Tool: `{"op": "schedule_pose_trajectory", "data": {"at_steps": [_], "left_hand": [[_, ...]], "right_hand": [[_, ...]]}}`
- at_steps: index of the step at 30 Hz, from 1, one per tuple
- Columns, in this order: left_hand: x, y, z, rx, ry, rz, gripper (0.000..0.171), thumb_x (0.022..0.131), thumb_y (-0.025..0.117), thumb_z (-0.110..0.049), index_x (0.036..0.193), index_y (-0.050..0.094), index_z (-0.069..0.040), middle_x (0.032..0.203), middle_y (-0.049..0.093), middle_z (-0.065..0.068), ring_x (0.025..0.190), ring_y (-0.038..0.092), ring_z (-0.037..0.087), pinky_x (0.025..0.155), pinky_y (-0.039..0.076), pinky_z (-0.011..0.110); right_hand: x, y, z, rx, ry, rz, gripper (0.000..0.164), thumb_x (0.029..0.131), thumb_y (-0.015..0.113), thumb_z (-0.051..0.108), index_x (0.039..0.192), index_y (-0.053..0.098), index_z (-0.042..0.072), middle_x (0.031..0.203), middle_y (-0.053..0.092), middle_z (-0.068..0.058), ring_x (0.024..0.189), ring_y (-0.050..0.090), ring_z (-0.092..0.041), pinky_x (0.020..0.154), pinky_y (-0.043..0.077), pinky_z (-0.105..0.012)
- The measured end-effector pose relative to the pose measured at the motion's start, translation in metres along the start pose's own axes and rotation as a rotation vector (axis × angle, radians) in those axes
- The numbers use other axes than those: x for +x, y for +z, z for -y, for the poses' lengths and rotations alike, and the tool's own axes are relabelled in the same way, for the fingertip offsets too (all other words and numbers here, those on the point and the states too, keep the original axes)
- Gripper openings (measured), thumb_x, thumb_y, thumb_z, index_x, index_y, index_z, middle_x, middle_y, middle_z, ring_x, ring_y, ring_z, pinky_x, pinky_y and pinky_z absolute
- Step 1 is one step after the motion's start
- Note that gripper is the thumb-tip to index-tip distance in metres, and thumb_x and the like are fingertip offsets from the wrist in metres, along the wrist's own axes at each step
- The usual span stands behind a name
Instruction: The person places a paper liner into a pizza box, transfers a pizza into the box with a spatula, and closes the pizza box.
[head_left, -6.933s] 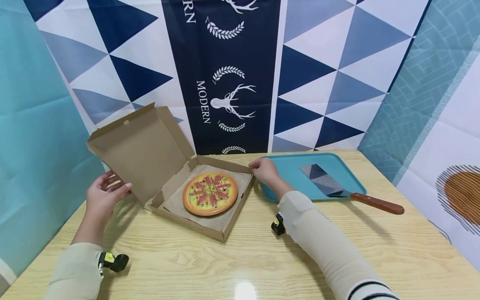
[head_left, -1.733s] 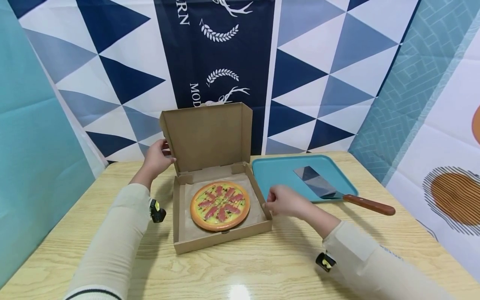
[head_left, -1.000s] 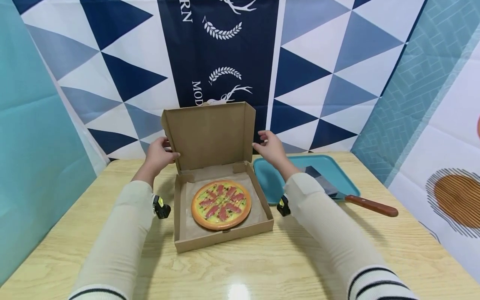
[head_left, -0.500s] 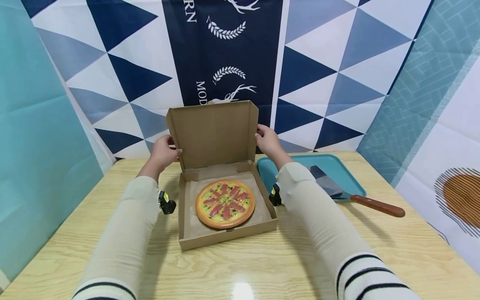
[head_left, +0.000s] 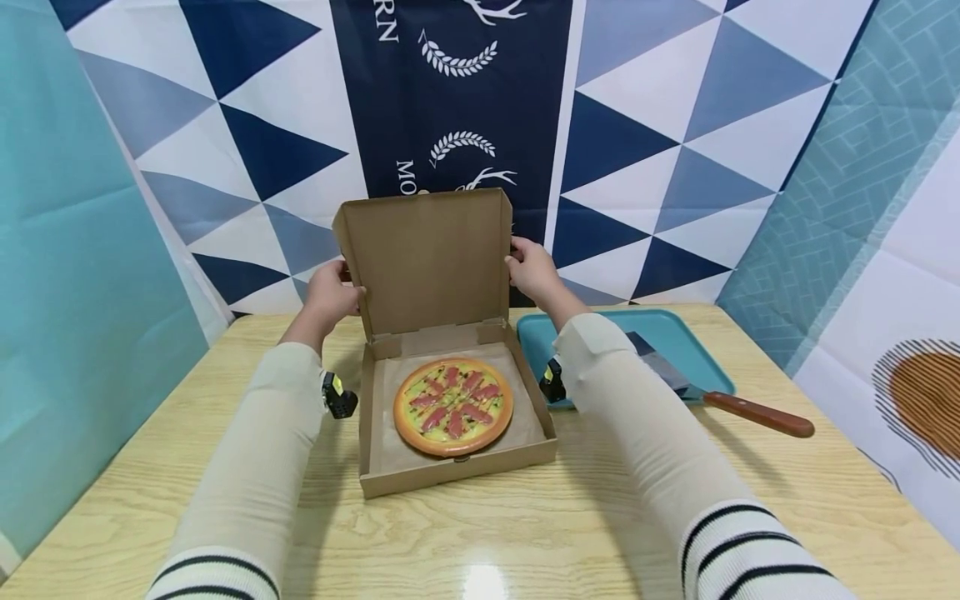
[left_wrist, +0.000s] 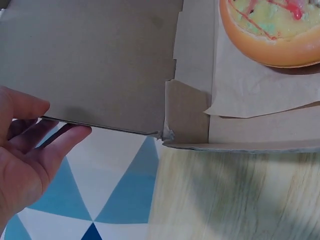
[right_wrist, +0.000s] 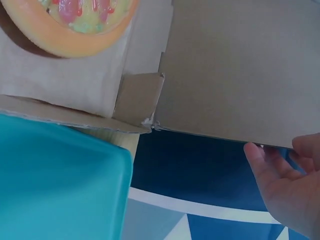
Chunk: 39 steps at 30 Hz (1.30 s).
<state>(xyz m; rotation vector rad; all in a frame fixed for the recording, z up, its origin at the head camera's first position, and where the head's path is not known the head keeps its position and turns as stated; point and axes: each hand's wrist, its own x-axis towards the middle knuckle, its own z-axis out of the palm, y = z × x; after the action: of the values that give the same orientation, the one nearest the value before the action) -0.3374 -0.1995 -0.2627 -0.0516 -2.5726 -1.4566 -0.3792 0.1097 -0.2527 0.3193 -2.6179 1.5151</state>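
Note:
A cardboard pizza box (head_left: 459,477) stands on the wooden table with its lid (head_left: 427,262) raised, the inside facing me. A round toy-like pizza (head_left: 453,407) with pink strips and an orange crust lies on brown paper in the base. My left hand (head_left: 328,293) pinches the lid's left edge; in the left wrist view the thumb (left_wrist: 32,105) is on the inner face and fingers are behind. My right hand (head_left: 536,268) pinches the lid's right edge at about the same height. In the right wrist view, fingertips (right_wrist: 254,151) meet that edge.
To the right of the box lies a teal tray (head_left: 693,350), partly behind my right forearm. A spatula with a wooden handle (head_left: 759,413) rests across it, handle beyond the tray's front rim. Patterned cloth (head_left: 622,167) hangs close behind the lid.
The box has turned to face me squarely. My right hand left the base's right side wall and took the lid's right edge. Lately both hands rose slightly with the lid.

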Motion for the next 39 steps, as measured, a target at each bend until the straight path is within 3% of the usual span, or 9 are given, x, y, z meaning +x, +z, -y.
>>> {"op": "schedule_pose_trajectory", "data": {"at_steps": [3,8,13,19,26,32,39], "left_hand": [[-0.002,-0.001,-0.002,0.006,-0.005,0.003,0.050,0.094,0.052,0.002,0.142,0.040,0.006,0.133,0.048,0.027,0.116,0.054,0.040,0.084,0.056,0.049],[-0.007,-0.004,-0.002,0.047,0.016,0.014,0.050,0.092,0.052,0.002,0.140,0.040,0.008,0.131,0.049,0.028,0.115,0.054,0.040,0.085,0.056,0.048],[-0.014,-0.008,0.001,0.095,0.060,0.028,0.048,0.090,0.056,0.002,0.136,0.044,0.009,0.128,0.051,0.028,0.114,0.055,0.040,0.084,0.057,0.046],[-0.029,-0.012,0.003,0.233,0.144,0.026,0.043,0.086,0.064,0.000,0.127,0.052,0.007,0.122,0.057,0.028,0.113,0.057,0.041,0.086,0.055,0.049],[-0.049,-0.014,0.008,0.291,0.230,0.032,0.041,0.084,0.068,-0.003,0.121,0.054,0.008,0.117,0.059,0.030,0.102,0.063,0.043,0.081,0.057,0.050],[-0.060,-0.011,0.015,0.298,0.327,0.003,0.046,0.082,0.073,-0.002,0.123,0.054,0.006,0.117,0.060,0.029,0.099,0.065,0.044,0.080,0.058,0.049],[-0.070,-0.008,0.022,0.260,0.329,0.001,0.053,0.080,0.078,-0.004,0.128,0.055,0.001,0.118,0.062,0.025,0.103,0.064,0.042,0.083,0.057,0.049]], "right_hand": [[-0.002,0.000,0.002,0.019,0.013,0.011,0.048,0.105,0.041,0.010,0.152,0.033,0.007,0.133,0.052,-0.019,0.111,0.057,-0.032,0.090,0.053,-0.039],[-0.012,-0.004,0.007,0.153,0.049,0.035,0.048,0.105,0.030,0.011,0.153,0.029,0.008,0.145,0.042,-0.017,0.114,0.056,-0.034,0.095,0.051,-0.042],[-0.024,-0.008,0.010,0.280,0.066,0.053,0.048,0.103,0.025,0.010,0.150,0.031,0.003,0.139,0.045,-0.024,0.114,0.055,-0.039,0.098,0.049,-0.042],[-0.039,-0.014,0.005,0.372,0.069,0.084,0.044,0.106,0.025,0.013,0.146,0.033,-0.003,0.134,0.044,-0.028,0.117,0.051,-0.040,0.102,0.046,-0.044],[-0.057,-0.017,0.001,0.412,0.074,0.107,0.045,0.109,0.025,0.021,0.139,0.037,-0.010,0.129,0.046,-0.031,0.116,0.050,-0.041,0.102,0.046,-0.045],[-0.069,-0.020,-0.002,0.415,0.084,0.128,0.045,0.108,0.031,0.025,0.133,0.043,-0.010,0.124,0.051,-0.030,0.109,0.056,-0.036,0.096,0.051,-0.037],[-0.083,-0.026,-0.009,0.439,0.086,0.148,0.047,0.108,0.034,0.030,0.132,0.045,-0.009,0.113,0.054,-0.018,0.093,0.059,-0.019,0.091,0.053,-0.028]]}}
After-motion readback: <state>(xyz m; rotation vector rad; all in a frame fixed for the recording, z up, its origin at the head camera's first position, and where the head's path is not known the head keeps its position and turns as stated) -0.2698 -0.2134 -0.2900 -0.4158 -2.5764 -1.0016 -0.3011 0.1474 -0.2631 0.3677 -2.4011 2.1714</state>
